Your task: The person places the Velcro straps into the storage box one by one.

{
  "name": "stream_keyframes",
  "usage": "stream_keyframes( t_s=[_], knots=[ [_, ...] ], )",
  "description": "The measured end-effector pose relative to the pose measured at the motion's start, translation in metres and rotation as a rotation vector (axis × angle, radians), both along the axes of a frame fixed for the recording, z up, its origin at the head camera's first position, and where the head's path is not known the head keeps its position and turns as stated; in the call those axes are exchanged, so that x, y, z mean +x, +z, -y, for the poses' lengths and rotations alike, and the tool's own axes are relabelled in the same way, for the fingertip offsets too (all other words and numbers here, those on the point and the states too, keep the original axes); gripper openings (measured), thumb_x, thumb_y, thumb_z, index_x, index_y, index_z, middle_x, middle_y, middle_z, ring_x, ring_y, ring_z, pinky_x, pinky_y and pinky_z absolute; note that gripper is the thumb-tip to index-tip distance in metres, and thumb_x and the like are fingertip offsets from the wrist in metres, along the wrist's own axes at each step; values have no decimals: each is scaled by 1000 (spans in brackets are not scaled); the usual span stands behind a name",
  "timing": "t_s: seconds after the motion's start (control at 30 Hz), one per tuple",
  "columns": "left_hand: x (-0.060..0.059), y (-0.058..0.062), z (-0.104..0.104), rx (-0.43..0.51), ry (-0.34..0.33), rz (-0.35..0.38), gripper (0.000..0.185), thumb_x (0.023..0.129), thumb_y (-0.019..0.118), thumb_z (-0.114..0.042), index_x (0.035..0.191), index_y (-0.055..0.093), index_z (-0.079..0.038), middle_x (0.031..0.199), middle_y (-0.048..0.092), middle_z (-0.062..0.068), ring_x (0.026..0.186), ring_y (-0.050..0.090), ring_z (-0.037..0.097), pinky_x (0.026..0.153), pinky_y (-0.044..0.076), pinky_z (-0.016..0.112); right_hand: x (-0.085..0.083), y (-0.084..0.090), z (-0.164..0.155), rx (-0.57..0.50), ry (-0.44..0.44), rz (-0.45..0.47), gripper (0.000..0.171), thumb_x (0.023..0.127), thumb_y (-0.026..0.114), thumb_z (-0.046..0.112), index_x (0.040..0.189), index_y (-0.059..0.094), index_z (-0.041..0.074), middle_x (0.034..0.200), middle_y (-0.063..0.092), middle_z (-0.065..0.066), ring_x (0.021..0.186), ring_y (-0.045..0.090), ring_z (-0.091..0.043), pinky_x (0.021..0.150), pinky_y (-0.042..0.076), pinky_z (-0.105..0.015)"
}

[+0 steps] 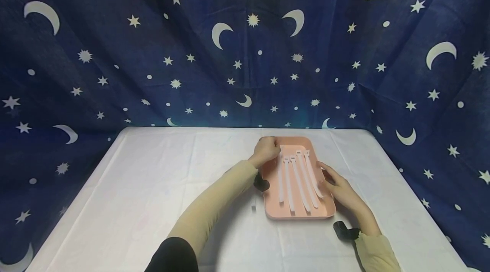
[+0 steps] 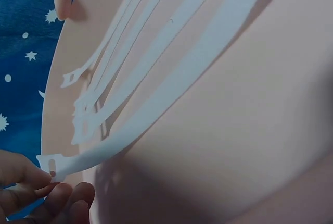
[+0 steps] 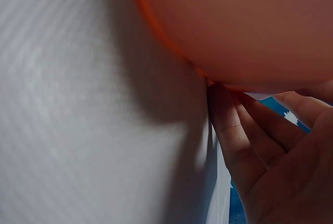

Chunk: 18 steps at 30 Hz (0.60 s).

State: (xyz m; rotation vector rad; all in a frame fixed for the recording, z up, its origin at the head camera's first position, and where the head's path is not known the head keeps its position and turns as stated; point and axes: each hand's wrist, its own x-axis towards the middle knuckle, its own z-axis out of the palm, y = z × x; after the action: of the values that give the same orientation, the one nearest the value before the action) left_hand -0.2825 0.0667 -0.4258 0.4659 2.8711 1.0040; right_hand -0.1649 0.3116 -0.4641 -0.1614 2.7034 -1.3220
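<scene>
A pink tray lies on the table with several white slotted cable ties side by side in it. My left hand is over the tray's far left corner. Its thumb and fingers pinch the slotted head of the leftmost cable tie, whose strap runs on across the tray. At the tray's right side, my right hand touches the rim with its fingers fairly straight. In the right wrist view those fingers meet the tray's outer wall low down, near the white cloth.
A white cloth covers the table. A small grey-tipped piece lies on it left of the tray. Black wrist mounts sit at both wrists. A dark blue curtain with moons and stars hangs behind the table.
</scene>
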Motion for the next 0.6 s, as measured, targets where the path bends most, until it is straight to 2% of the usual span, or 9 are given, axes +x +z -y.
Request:
stream_keyframes(
  t_s=[0.13, 0.27, 0.43, 0.6],
  knots=[
    [-4, -3, 1, 16, -22, -15, 34, 85, 50, -4, 56, 35, -14, 50, 33, -3, 49, 32, 12, 48, 25, 24, 0, 2, 1, -2, 4, -5, 62, 98, 52, 25, 152, 24, 13, 150, 32, -30, 138, 31, -50, 110, 28, -62],
    [-5, -4, 2, 41, -16, -3, 28, 85, 50, -5, 59, 42, -12, 53, 39, -2, 51, 36, 13, 49, 28, 24, 1, 4, 2, -7, 7, -6, 63, 98, 53, 24, 152, 24, 12, 149, 33, -31, 137, 32, -50, 110, 29, -62],
    [-2, -2, 5, 59, 28, 19, 13, 89, 54, -9, 78, 60, -8, 67, 54, 0, 60, 47, 12, 55, 34, 22, 1, 5, 3, -7, 0, 1, 63, 98, 53, 22, 152, 24, 12, 149, 33, -31, 138, 31, -50, 111, 28, -61],
    [0, -3, 8, 109, 29, 15, 11, 90, 55, -10, 90, 64, -5, 78, 64, 4, 62, 49, 10, 59, 37, 21, 1, 4, 3, 8, -4, -1, 62, 98, 52, 22, 152, 24, 12, 149, 33, -32, 137, 32, -50, 110, 29, -61]
  ],
)
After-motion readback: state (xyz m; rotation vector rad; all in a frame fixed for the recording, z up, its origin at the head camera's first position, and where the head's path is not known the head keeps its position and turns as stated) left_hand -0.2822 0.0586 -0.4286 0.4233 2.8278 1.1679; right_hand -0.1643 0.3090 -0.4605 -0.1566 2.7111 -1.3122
